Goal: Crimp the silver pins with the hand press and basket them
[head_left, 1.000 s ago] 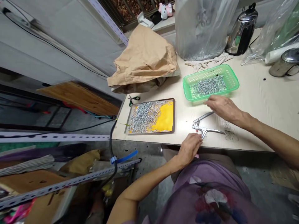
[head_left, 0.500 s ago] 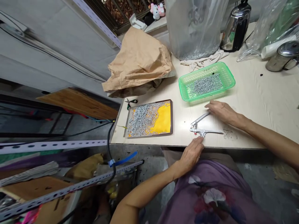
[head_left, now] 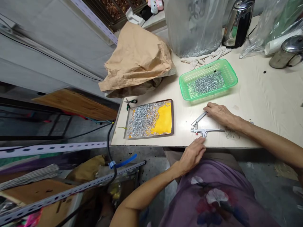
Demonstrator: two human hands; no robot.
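Note:
A metal hand tool with two long arms and a small spring (head_left: 203, 130) lies on the table near its front edge. My left hand (head_left: 192, 154) is closed, its fingertips gripping the short lower part of the tool. My right hand (head_left: 219, 114) is closed around the end of the tool's upper arm. Beyond my right hand stands a green plastic basket (head_left: 184, 92) holding many small metal pins (head_left: 207, 83). To the left, a shallow tray (head_left: 173, 117) holds more metal pins (head_left: 142, 121) on a yellow lining (head_left: 163, 119).
Scissors (head_left: 129, 103) lie behind the tray's left corner. A brown paper bag (head_left: 139, 60) stands behind the tray. Farther back are a clear plastic bag (head_left: 193, 28), a cloth (head_left: 205, 58), a kettle (head_left: 238, 25) and a metal pot (head_left: 285, 53).
My right hand has moved slightly left, with the tool's upper arm now under its fingertips. The whole view has shifted a little.

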